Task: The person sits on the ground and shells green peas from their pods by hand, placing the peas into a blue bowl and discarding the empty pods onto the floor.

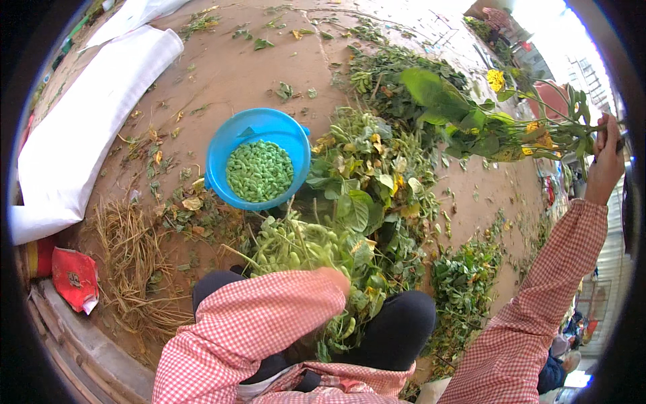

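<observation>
Out at the far right, my right hand [606, 156] grips the stems of leafy soybean plants [484, 123], whose green and yellowing leaves reach back to the left. My left hand [333, 279] is bent across my lap, at the pod-laden bean plants [298, 247] heaped before my knees. It is blurred, and its fingers are hidden, so what it holds does not show. Beyond that pile stands a blue plastic basin [218, 151], partly filled with green bean pods [260, 171].
A white sheet or sack [101, 116] lies at the left. Below it are dry straw [131, 267], a red packet [74, 279] and a stone-like ledge [96, 348]. More cut plants [467, 288] spread along the right. A person [557, 366] appears at the lower right edge.
</observation>
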